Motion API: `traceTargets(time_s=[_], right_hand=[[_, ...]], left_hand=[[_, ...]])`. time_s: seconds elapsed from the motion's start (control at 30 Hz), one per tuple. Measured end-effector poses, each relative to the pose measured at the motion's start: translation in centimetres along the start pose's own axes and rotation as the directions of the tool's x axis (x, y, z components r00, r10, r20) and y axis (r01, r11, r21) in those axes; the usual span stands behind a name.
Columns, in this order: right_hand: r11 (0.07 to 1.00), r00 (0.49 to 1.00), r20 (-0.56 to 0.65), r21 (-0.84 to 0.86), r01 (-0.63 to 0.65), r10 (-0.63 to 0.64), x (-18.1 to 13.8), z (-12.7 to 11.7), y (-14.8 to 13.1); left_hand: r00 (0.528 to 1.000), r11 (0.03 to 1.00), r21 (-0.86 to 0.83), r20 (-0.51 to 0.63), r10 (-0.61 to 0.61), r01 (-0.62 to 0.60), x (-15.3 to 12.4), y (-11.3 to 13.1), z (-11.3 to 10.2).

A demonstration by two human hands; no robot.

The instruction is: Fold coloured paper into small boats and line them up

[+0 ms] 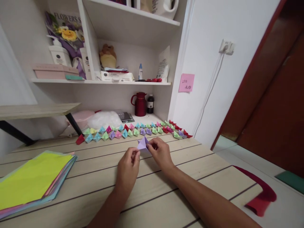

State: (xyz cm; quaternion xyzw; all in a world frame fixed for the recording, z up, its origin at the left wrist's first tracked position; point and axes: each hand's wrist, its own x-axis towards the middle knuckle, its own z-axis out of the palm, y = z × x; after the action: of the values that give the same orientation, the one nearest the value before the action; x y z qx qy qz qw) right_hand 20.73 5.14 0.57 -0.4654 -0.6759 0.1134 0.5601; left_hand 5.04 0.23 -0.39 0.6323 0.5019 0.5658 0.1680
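A small purple paper boat [143,144] is held between my two hands above the middle of the table. My left hand [129,166] pinches its left tip between thumb and fingers. On the other end, my right hand [160,152] grips the folded side with thumb and forefinger. Just behind it, rows of folded paper boats in several colours run along the back of the table, among them a green boat [130,133] and a blue boat [97,137]. A stack of coloured paper [35,177], yellow on top, lies on the left.
The wooden table [190,177] has dark grooves. White shelves [133,15] stand behind it, with a red jug [140,104] and a dark bottle [150,104]. A small raised stand [38,110] is at the left. Beyond the right edge is a red object [263,198].
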Motion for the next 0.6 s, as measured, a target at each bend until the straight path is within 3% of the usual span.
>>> traceTargets(time_s=[0.13, 0.27, 0.47, 0.6], right_hand=[[0.994, 0.995, -0.009, 0.051, 0.096, -0.096, -0.4, 0.1, -0.7], [0.991, 0.994, 0.017, 0.074, 0.108, -0.11, -0.7, 0.3, -0.9], [0.99, 0.984, 0.138, 0.102, 0.097, -0.111, -0.9, 0.3, -1.4], [0.992, 0.984, 0.134, 0.068, 0.108, -0.116, -1.0, 0.2, -1.5]], left_hand=[[0.997, 0.991, -0.102, 0.003, -0.083, 0.083, 0.3, -0.6, 0.6], [0.989, 0.969, -0.202, 0.006, -0.145, 0.144, 0.8, -0.8, 0.7], [0.984, 0.943, -0.285, 0.1, -0.148, 0.171, 0.7, -0.1, 0.4], [0.982, 0.938, -0.299, 0.127, -0.142, 0.174, 0.5, 0.3, 0.4]])
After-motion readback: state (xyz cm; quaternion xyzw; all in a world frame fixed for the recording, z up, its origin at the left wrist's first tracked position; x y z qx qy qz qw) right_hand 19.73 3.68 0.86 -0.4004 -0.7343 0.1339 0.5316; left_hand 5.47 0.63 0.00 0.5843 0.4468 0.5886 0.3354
